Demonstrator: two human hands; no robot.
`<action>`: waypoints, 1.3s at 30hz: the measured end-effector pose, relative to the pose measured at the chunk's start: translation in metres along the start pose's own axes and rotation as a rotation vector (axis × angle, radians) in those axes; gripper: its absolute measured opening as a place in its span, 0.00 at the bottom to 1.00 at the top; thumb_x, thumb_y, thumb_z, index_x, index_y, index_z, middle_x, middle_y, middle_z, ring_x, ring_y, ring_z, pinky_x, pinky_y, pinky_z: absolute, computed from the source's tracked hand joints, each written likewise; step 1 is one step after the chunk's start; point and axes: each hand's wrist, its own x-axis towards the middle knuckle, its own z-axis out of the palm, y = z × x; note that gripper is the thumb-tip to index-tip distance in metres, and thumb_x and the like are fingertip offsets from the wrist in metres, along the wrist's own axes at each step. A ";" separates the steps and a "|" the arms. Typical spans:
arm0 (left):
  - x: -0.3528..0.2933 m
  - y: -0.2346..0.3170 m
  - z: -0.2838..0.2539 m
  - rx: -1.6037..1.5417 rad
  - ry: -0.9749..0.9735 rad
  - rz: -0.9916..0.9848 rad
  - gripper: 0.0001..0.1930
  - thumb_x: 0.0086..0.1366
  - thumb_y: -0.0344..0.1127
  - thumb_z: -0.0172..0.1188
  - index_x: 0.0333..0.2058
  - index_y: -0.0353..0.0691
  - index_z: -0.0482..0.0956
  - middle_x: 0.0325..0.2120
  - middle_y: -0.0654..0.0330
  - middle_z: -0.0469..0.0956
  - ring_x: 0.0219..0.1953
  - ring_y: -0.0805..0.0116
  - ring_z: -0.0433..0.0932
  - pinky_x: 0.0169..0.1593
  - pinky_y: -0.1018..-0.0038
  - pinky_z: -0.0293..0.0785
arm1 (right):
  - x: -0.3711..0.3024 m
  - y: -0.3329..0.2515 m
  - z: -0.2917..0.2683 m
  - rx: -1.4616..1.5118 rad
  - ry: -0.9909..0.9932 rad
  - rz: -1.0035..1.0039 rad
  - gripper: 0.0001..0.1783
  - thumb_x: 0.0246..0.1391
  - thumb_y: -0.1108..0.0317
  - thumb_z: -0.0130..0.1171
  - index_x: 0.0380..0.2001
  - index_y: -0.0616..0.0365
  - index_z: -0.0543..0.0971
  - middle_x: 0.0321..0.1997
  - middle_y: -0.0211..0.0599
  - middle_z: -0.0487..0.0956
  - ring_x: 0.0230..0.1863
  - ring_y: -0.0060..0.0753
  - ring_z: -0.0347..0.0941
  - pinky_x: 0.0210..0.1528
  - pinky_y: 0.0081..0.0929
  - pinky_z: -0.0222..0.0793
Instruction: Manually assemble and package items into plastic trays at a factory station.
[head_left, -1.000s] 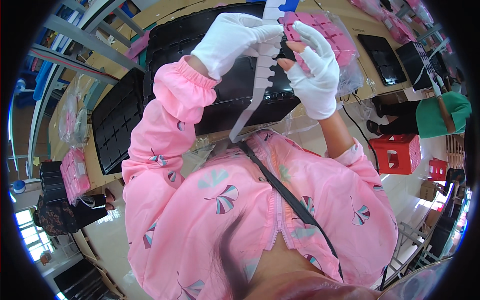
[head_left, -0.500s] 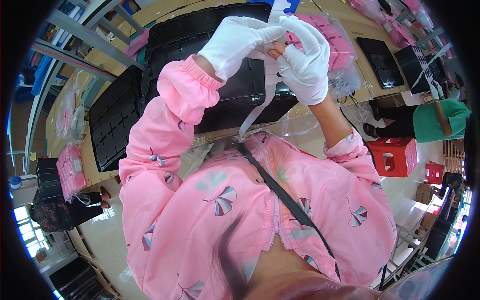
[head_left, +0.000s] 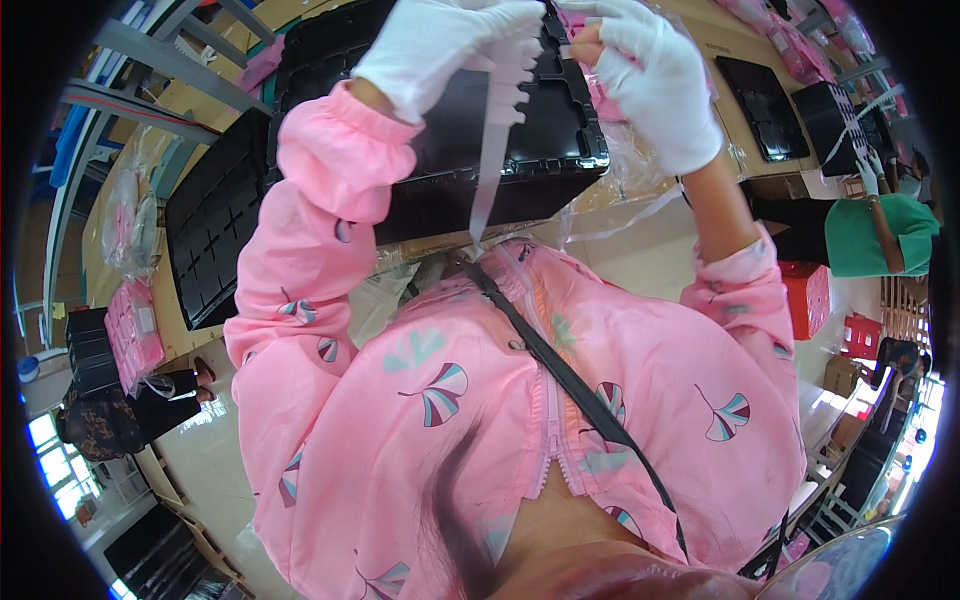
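My left hand (head_left: 430,50), in a white glove, pinches a long white strip (head_left: 490,150) with small tabs sticking out along one edge. The strip hangs in front of a stack of black plastic trays (head_left: 420,160) and narrows toward my waist. My right hand (head_left: 655,95), also gloved but with bare fingertips showing, is raised over the stack's right corner. Its fingers are bent together near the thumb; whatever is between them, if anything, is too small to make out. The two hands are apart.
A flat black tray (head_left: 215,230) leans at the left of the cardboard-topped table. Pink packages in clear film (head_left: 135,325) lie beyond it. At the right are another black tray (head_left: 760,110), a red stool (head_left: 805,300) and a co-worker in a green top (head_left: 875,235).
My hands were together over the trays and have moved apart, the right one going right and the left one left and up. More of the tabbed strip shows below my left hand.
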 end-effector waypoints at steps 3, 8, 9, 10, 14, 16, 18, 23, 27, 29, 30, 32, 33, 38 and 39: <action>-0.006 0.007 -0.005 0.093 0.019 0.013 0.13 0.59 0.41 0.61 0.34 0.36 0.81 0.25 0.59 0.81 0.24 0.75 0.79 0.25 0.85 0.69 | -0.001 0.029 -0.001 0.536 -0.437 0.518 0.05 0.44 0.79 0.53 0.26 0.67 0.77 0.39 0.39 0.78 0.35 0.30 0.74 0.41 0.25 0.68; -0.004 0.006 -0.005 0.079 0.003 0.007 0.13 0.59 0.41 0.61 0.35 0.36 0.81 0.25 0.60 0.81 0.23 0.77 0.78 0.24 0.85 0.67 | -0.004 0.057 0.025 0.310 -0.884 0.295 0.07 0.39 0.77 0.54 0.24 0.62 0.80 0.32 0.35 0.79 0.34 0.34 0.75 0.38 0.25 0.69; -0.005 0.005 -0.005 0.071 0.011 0.003 0.13 0.59 0.41 0.61 0.35 0.36 0.81 0.25 0.60 0.81 0.22 0.77 0.78 0.24 0.86 0.67 | -0.002 0.056 0.031 0.293 -0.934 0.285 0.07 0.38 0.78 0.53 0.22 0.61 0.80 0.32 0.35 0.79 0.34 0.34 0.75 0.37 0.26 0.69; -0.005 0.006 -0.005 0.064 0.017 -0.001 0.13 0.59 0.40 0.61 0.35 0.36 0.81 0.25 0.60 0.81 0.22 0.77 0.78 0.24 0.86 0.67 | -0.004 0.056 0.036 0.240 -0.935 0.275 0.07 0.37 0.78 0.54 0.22 0.59 0.80 0.30 0.36 0.79 0.33 0.35 0.74 0.35 0.26 0.68; -0.005 0.005 -0.005 0.081 0.006 -0.014 0.13 0.59 0.40 0.61 0.36 0.36 0.80 0.25 0.60 0.81 0.22 0.76 0.78 0.25 0.86 0.66 | -0.007 0.061 0.048 0.221 -0.985 0.248 0.07 0.36 0.78 0.54 0.21 0.59 0.80 0.28 0.37 0.78 0.31 0.36 0.74 0.35 0.27 0.69; -0.006 0.005 -0.005 0.084 0.003 -0.016 0.12 0.60 0.40 0.61 0.36 0.36 0.80 0.25 0.60 0.81 0.22 0.76 0.78 0.25 0.86 0.66 | -0.008 0.059 0.048 0.236 -0.957 0.244 0.07 0.36 0.78 0.54 0.20 0.58 0.81 0.26 0.37 0.78 0.31 0.37 0.74 0.34 0.27 0.69; -0.006 0.005 -0.005 0.080 -0.001 -0.016 0.12 0.60 0.39 0.61 0.36 0.36 0.80 0.25 0.60 0.81 0.22 0.76 0.78 0.25 0.85 0.66 | -0.005 0.057 0.050 0.193 -0.996 0.216 0.07 0.36 0.78 0.54 0.21 0.58 0.81 0.26 0.37 0.78 0.30 0.36 0.74 0.34 0.27 0.69; -0.006 0.006 -0.003 0.075 -0.004 -0.013 0.12 0.60 0.39 0.60 0.36 0.36 0.80 0.25 0.60 0.81 0.23 0.76 0.78 0.25 0.85 0.66 | -0.007 0.060 0.056 0.127 -1.033 0.241 0.06 0.36 0.77 0.55 0.21 0.59 0.81 0.24 0.38 0.77 0.30 0.36 0.75 0.32 0.28 0.69; -0.007 0.006 -0.003 0.051 -0.007 -0.013 0.12 0.60 0.39 0.60 0.36 0.36 0.80 0.25 0.60 0.81 0.24 0.77 0.78 0.26 0.85 0.66 | -0.006 0.044 0.056 0.006 -1.002 0.240 0.07 0.38 0.74 0.58 0.25 0.59 0.81 0.25 0.40 0.78 0.30 0.38 0.75 0.33 0.30 0.69; -0.008 0.006 -0.003 0.042 -0.009 -0.013 0.12 0.60 0.39 0.60 0.36 0.36 0.80 0.25 0.61 0.81 0.24 0.78 0.77 0.26 0.85 0.66 | -0.012 0.039 0.056 -0.060 -0.861 0.189 0.10 0.40 0.72 0.59 0.31 0.59 0.80 0.28 0.40 0.78 0.30 0.40 0.75 0.33 0.31 0.70; -0.006 0.005 -0.004 0.053 -0.016 -0.004 0.12 0.60 0.39 0.60 0.35 0.36 0.81 0.24 0.61 0.81 0.23 0.79 0.77 0.26 0.85 0.66 | -0.018 0.040 0.057 -0.106 -0.730 0.140 0.13 0.41 0.71 0.59 0.34 0.59 0.80 0.29 0.40 0.78 0.30 0.40 0.75 0.34 0.32 0.70; -0.005 0.004 -0.003 0.058 -0.036 0.009 0.11 0.61 0.39 0.60 0.34 0.37 0.81 0.24 0.63 0.80 0.22 0.80 0.75 0.25 0.84 0.65 | -0.016 0.039 0.051 -0.145 -0.644 0.136 0.22 0.43 0.68 0.60 0.45 0.59 0.76 0.34 0.40 0.79 0.31 0.41 0.76 0.36 0.33 0.71; -0.003 0.001 -0.004 0.026 -0.050 0.030 0.11 0.60 0.39 0.60 0.33 0.38 0.81 0.23 0.64 0.80 0.22 0.80 0.75 0.25 0.85 0.64 | -0.014 0.038 0.047 -0.032 -0.630 0.228 0.21 0.43 0.68 0.60 0.45 0.59 0.76 0.34 0.40 0.78 0.32 0.39 0.76 0.36 0.32 0.71; 0.001 0.004 -0.004 0.039 -0.016 0.002 0.10 0.61 0.38 0.60 0.33 0.37 0.81 0.23 0.65 0.80 0.21 0.81 0.75 0.25 0.85 0.65 | -0.014 0.031 0.031 0.229 -0.112 0.272 0.14 0.44 0.72 0.62 0.38 0.61 0.78 0.32 0.39 0.77 0.31 0.29 0.74 0.33 0.25 0.69; 0.002 0.002 -0.005 0.038 -0.023 0.014 0.10 0.61 0.38 0.60 0.33 0.37 0.81 0.22 0.65 0.80 0.21 0.81 0.75 0.24 0.85 0.65 | -0.012 0.024 0.027 0.135 0.037 0.193 0.13 0.44 0.73 0.62 0.37 0.61 0.79 0.31 0.38 0.77 0.31 0.28 0.74 0.33 0.25 0.69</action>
